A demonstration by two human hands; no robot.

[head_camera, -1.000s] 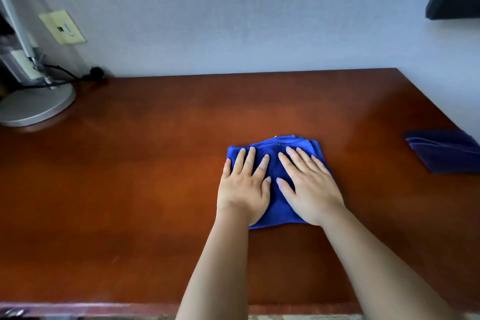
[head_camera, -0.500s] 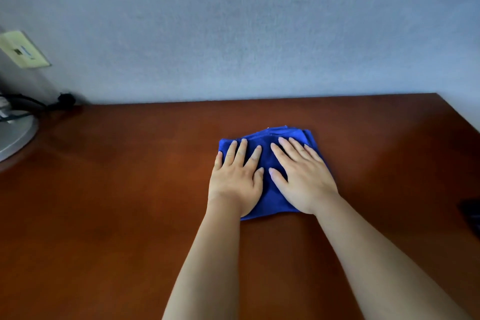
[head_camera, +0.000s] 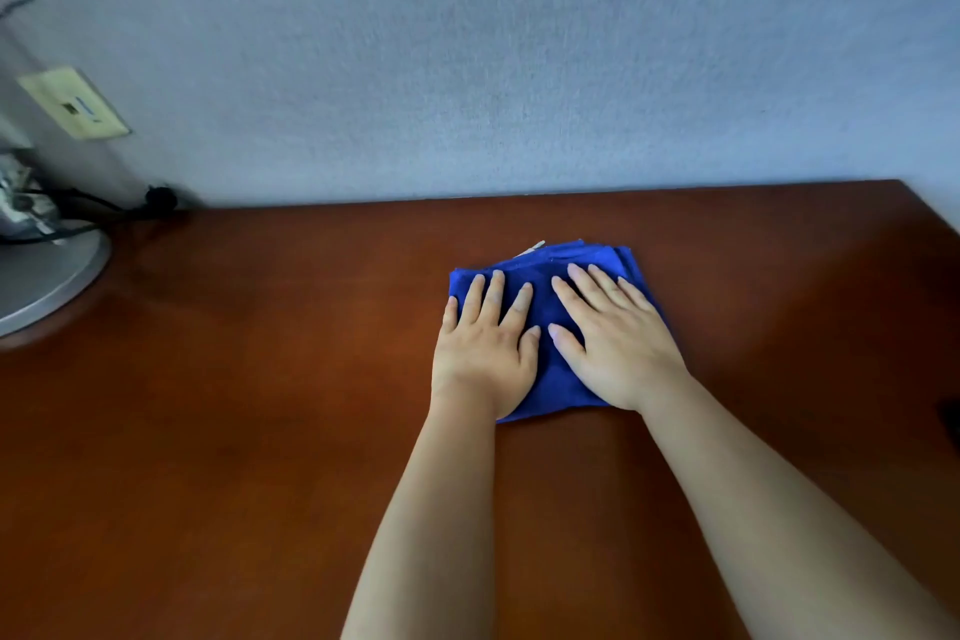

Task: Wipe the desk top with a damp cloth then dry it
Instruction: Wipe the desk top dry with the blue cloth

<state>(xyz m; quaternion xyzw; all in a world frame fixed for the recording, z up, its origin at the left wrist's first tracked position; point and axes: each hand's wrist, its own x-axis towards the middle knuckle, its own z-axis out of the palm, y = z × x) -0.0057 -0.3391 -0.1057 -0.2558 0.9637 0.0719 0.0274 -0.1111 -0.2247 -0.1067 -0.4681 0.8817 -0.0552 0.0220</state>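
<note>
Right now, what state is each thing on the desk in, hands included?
blue cloth: folded, flat on the desk, pressed under both hands.
left hand: fingers straight, palm down on the cloth.
right hand: fingers spread, palm down on the cloth.
desk top: glossy; wetness unclear.
lamp base: standing at the left edge.

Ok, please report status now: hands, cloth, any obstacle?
Left hand, right hand both flat, pressing blue cloth on desk top. Lamp base at far left, apart.
</note>
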